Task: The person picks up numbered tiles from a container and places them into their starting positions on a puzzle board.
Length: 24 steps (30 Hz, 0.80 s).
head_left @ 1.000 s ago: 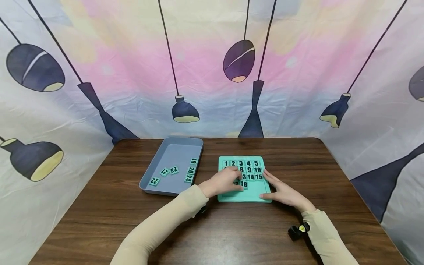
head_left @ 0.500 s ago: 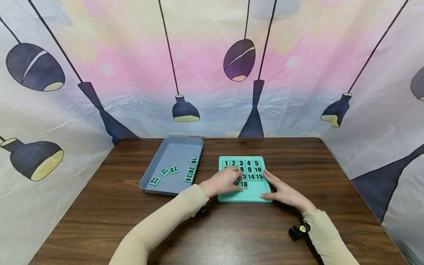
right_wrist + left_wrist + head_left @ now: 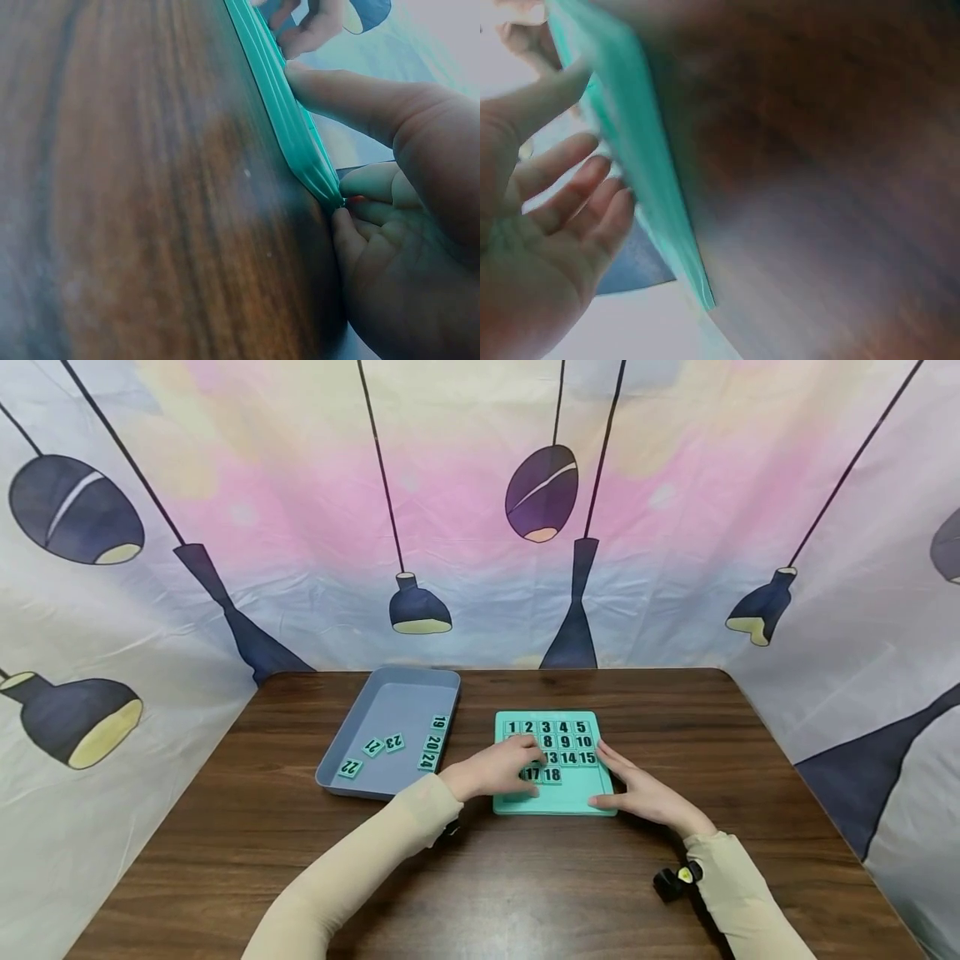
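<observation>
A mint-green number board [image 3: 573,797] lies on the table, with numbered tiles in rows up to the tile marked 18 [image 3: 552,775]. Over its left part is my left hand [image 3: 495,769], hiding some tiles there. In the left wrist view its thumb [image 3: 551,97] reaches over the board while the other fingers are loosely bent, and no tile shows between them. My right hand [image 3: 647,795] rests at the board's right side, its thumb on the lower right corner area and its spread fingers along the right edge. The right wrist view shows the fingertips [image 3: 367,182] touching that edge.
A grey-blue tray [image 3: 405,681] stands left of the board. Inside are several loose tiles, among them the 22 tile [image 3: 349,768], the 23 tile [image 3: 393,742] and the 19 tile [image 3: 439,722]. A printed cloth hangs behind the brown wooden table [image 3: 517,885].
My left hand has drawn slightly left, and more of the 17 and 13 tiles shows. The right hand has stayed at the board's edge.
</observation>
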Available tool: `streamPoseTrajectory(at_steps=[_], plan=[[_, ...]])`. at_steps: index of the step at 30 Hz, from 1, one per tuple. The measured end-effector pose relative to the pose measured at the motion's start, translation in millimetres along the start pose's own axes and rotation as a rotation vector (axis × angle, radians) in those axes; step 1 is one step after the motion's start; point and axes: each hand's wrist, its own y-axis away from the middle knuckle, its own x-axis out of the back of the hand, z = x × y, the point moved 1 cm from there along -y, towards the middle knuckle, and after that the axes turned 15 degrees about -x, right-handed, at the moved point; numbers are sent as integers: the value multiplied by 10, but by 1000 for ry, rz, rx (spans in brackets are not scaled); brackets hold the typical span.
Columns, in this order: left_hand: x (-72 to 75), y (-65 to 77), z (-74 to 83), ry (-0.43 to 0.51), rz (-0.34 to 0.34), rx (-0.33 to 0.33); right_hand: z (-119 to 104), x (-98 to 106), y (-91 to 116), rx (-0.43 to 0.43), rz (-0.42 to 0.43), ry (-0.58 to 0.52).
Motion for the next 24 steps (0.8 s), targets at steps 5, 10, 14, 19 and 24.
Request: streamPoseTrajectory(at_steps=[5, 10, 14, 19, 24], plan=[[33, 154, -56, 77, -55, -25, -11, -2, -2, -2, -10, 14], [54, 227, -121, 120, -45, -18, -33, 28, 18, 13, -5, 19], [77, 244, -129, 161, -28, -23, -43, 38, 16, 25, 9, 38], [250, 320, -51, 241, 18, -30, -37, 26, 11, 24, 4, 57], [712, 560, -110, 237, 184, -1, -30, 13, 1, 23, -1, 40]])
